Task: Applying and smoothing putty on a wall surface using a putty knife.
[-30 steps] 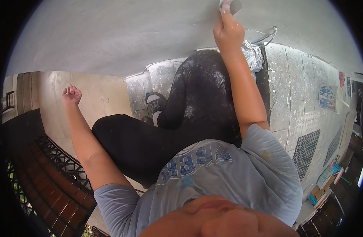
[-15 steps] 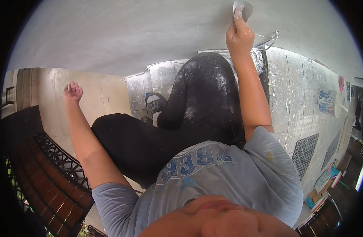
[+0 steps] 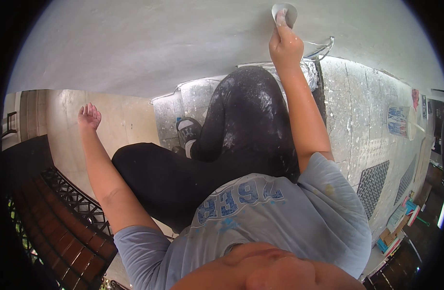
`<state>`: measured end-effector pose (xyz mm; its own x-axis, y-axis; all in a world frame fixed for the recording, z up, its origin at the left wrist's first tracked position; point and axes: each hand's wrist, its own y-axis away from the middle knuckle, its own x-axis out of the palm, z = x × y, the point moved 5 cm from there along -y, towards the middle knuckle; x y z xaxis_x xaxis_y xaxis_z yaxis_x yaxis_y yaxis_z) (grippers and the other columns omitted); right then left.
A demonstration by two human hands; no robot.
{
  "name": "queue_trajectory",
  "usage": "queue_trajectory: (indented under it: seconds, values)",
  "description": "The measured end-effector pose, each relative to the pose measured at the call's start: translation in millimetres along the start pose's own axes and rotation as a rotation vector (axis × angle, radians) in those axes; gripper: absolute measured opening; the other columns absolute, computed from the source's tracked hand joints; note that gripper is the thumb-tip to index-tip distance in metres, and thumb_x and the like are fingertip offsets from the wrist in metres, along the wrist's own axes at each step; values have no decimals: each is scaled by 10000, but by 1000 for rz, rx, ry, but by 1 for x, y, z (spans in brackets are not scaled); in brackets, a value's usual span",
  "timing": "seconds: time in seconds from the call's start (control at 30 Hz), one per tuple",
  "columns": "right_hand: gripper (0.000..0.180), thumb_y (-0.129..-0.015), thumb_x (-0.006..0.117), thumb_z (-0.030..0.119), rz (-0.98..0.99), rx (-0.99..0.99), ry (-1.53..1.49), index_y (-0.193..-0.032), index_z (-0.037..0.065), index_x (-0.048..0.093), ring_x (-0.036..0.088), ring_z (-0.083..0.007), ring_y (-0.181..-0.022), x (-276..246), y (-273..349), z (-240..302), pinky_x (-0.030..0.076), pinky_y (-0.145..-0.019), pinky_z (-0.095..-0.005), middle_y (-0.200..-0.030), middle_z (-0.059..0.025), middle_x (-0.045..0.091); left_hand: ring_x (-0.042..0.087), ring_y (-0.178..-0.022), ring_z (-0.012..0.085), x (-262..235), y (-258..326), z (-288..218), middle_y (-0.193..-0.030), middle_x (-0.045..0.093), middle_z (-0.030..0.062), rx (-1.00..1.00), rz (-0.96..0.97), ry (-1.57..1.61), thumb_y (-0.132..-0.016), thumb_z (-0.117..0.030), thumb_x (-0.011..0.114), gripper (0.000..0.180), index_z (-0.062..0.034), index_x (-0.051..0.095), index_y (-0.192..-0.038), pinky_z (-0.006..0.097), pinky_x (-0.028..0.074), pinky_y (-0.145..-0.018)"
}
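Observation:
My right hand (image 3: pixel 286 46) is closed around a curved grey piece of sandpaper (image 3: pixel 292 15), its thumb lying over the near face. It holds the sandpaper against the pale grey wall (image 3: pixel 149 43) at the top of the view. White dust marks the fingers. Out to the left, my left hand (image 3: pixel 89 116) is held up over the beige floor with its palm showing. Its fingers are a little bent and hold nothing.
White wires (image 3: pixel 323 50) stick out of the wall beside my right forearm. A paint-smeared bucket (image 3: pixel 400 123) stands on the spattered tiles to the right, beyond a dark floor mat (image 3: pixel 373 188). A brown slatted bench (image 3: pixel 62 232) with black metalwork is at lower left.
My right hand and the sandpaper have shifted slightly left along the wall. The left hand has hardly moved; the whole view has tilted a little.

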<state>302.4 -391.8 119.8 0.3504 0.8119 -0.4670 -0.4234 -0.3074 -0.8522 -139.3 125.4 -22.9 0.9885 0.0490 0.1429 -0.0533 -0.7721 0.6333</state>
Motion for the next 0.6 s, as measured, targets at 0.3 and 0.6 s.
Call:
queue_trajectory:
  seconds: [0.3,0.6]
  values:
    - [390,-779,524,-55,-79,87,-260,-1151,19,617,621,-403,-712,-12,-34,-3,482,-587,-429,-879,-240,635,572,-1047,146,3,1,1,-1146,635,-54,34,21,-46,-964,-381,424,331,-195,510,-1223,393,400,-868]
    - [483,-828,541,-46,-10,98,-90,-1290,93,558,659,-358,-680,11,10,-10,509,-594,-330,-864,-220,657,565,-1060,136,9,13,-2,-1166,624,-54,23,15,-25,-954,-390,449,371,-192,488,-1265,393,389,-887]
